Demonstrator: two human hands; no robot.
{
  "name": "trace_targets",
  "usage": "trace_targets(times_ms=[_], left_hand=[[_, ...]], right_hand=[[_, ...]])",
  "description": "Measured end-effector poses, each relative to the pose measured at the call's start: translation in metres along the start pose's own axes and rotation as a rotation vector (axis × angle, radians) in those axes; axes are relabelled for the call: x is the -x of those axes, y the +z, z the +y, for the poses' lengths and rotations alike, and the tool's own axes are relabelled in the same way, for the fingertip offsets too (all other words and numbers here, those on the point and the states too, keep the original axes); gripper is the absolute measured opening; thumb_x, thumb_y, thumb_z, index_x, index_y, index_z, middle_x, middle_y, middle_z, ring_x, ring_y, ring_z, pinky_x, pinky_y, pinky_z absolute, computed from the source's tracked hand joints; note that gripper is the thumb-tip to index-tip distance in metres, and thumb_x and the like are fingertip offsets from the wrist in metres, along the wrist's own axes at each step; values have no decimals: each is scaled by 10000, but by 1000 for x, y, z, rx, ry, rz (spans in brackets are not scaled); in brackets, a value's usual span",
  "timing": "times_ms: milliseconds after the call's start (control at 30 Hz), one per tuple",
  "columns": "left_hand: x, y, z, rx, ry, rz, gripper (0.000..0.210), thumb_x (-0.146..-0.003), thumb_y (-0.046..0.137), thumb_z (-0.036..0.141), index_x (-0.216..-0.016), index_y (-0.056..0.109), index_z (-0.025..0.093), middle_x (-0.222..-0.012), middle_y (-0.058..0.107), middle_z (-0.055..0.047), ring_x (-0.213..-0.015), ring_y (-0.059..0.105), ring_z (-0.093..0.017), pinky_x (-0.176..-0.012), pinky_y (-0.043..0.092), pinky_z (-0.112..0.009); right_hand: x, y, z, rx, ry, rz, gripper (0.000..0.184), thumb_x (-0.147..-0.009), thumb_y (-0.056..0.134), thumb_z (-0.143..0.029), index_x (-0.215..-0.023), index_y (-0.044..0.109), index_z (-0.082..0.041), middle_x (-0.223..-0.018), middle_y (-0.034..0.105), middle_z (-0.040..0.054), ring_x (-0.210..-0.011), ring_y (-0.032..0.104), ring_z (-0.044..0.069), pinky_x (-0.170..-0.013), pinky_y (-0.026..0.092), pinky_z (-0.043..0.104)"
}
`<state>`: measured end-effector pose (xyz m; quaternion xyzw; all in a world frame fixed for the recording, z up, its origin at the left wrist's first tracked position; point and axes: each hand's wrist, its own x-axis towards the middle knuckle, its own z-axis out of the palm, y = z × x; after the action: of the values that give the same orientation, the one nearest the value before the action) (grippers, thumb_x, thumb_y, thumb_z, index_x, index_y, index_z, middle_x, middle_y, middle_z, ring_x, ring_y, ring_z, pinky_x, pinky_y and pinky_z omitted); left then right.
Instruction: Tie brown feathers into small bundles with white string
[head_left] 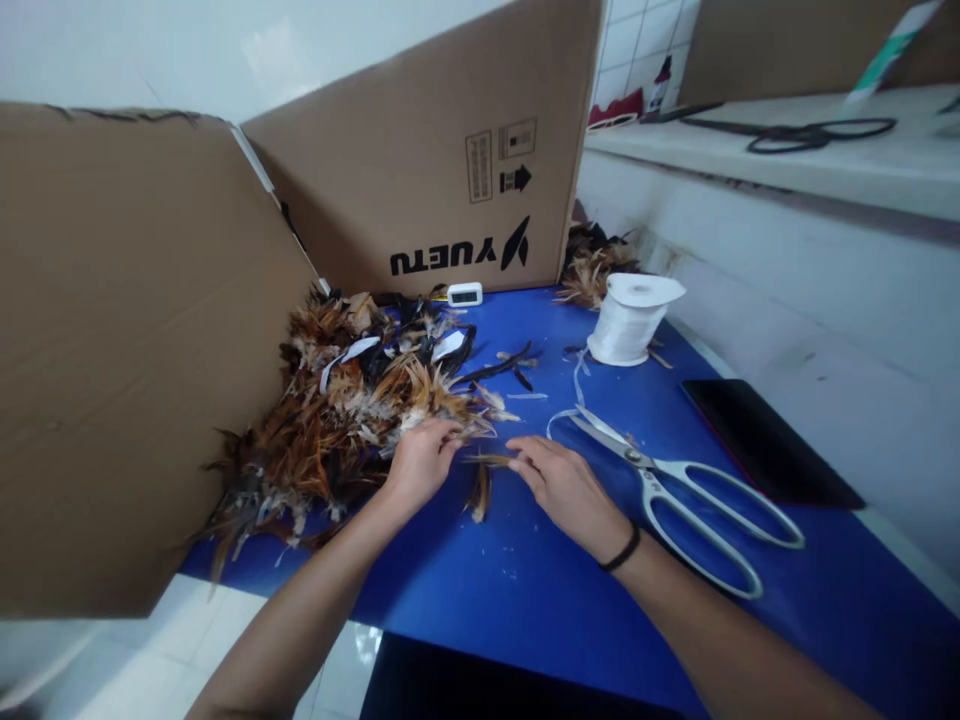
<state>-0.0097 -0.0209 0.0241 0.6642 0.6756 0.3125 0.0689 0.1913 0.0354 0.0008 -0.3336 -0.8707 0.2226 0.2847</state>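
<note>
A big heap of brown, black and white feathers (pixel 337 410) covers the left half of the blue tabletop (pixel 442 590). My left hand (pixel 424 462) is at the heap's right edge, fingers closed together on feathers there. Between thumb and fingers of my right hand (pixel 559 485) is a thin bunch of tan feathers (pixel 489 460), pointing left. Just below it lies a small loose feather tuft (pixel 480 492). Large metal scissors (pixel 675 490) rest to the right of my right hand, blades slightly apart, beside a strip of white ribbon (pixel 561 414).
A white ribbon spool (pixel 634 318) stands at the back right, near a black phone-like slab (pixel 772 440). Cardboard panels (pixel 427 150) wall off the back and left. A small white digital display (pixel 465 294) sits by the back panel. Black scissors (pixel 817 133) lie on the ledge.
</note>
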Motion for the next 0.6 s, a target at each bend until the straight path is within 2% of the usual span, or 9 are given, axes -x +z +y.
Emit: trace_targets(times_ms=[67, 167, 300, 433, 500, 600], left_hand=[[-5, 2, 5, 101, -43, 17, 147, -789, 569, 160, -886, 676, 181, -817, 682, -49, -633, 615, -135, -654, 495, -262], [-13, 8, 15, 300, -136, 38, 128, -789, 565, 196, -846, 679, 179, -771, 673, -37, -501, 576, -105, -546, 483, -243], [-21, 15, 25, 602, -277, 73, 124, -771, 583, 261, -788, 645, 155, -535, 581, 8, -461, 564, -120, -448, 456, -218], [-22, 23, 24, 846, -353, 131, 189, -769, 587, 335, -792, 572, 148, -598, 598, 8, -423, 539, -96, -353, 392, -180], [-19, 27, 21, 930, -397, 96, 239, -764, 597, 372, -840, 535, 154, -635, 616, 8, -372, 505, -78, -300, 326, -159], [-14, 30, 16, 1023, -436, 30, 300, -752, 623, 401, -885, 511, 157, -651, 630, 7, -348, 485, -63, -282, 282, -139]], right_hand=[[-1, 0, 3, 2, -19, -9, 214, -868, 455, -127, -1011, 610, -157, -933, 654, 97, -845, 614, 205, -766, 471, 337], [-2, -2, 3, 14, -19, -42, 236, -879, 403, -140, -883, 636, -174, -850, 650, 85, -812, 614, 212, -738, 465, 341], [-4, -7, 3, -73, 112, 21, 198, -883, 400, -218, -848, 593, -195, -771, 650, 52, -702, 614, 193, -659, 445, 318], [-8, -7, 5, -436, 316, 52, 158, -868, 430, -308, -853, 544, -201, -686, 650, 20, -593, 604, 152, -592, 449, 281], [-10, -7, 4, -657, 386, 47, 164, -842, 470, -334, -888, 529, -188, -707, 663, 29, -595, 610, 145, -592, 460, 276], [-13, -8, -1, -876, 454, 41, 281, -797, 536, -355, -997, 536, -158, -748, 679, 46, -608, 618, 138, -599, 458, 274]])
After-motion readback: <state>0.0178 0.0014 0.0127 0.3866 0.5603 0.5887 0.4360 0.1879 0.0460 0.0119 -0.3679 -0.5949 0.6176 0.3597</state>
